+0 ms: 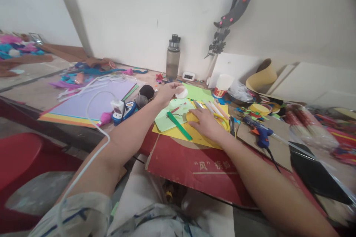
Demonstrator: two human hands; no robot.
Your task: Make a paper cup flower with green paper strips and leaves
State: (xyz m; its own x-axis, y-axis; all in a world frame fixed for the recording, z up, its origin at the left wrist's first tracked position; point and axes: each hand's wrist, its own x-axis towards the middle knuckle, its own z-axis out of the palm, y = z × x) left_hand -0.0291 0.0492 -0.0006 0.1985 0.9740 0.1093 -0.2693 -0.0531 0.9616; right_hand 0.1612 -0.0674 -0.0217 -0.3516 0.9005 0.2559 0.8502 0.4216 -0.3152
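Note:
My left hand (pixel 166 93) pinches a white round piece (pixel 181 92) above the light green sheets at the centre. My right hand (pixel 204 121) rests over a yellow round item (pixel 191 117), its fingers bent around it; part of the item is hidden. Between and below the hands a green strip (pixel 179 126) lies slanted across a pale green sheet (pixel 162 120) and a yellow sheet (pixel 200 139). A thin red item (pixel 175 110) lies on the pale sheet. Several marker-like sticks (pixel 215 108) lie beyond my right hand.
A bottle (pixel 172 59) stands at the back by a small clock (pixel 188 76). Right of centre are a paper cup (pixel 221 86) and a blue glue gun (pixel 263 135). Left are lilac sheets (pixel 94 100), a blue power socket (pixel 124 113) and a white cable (pixel 96 157) crossing my left arm.

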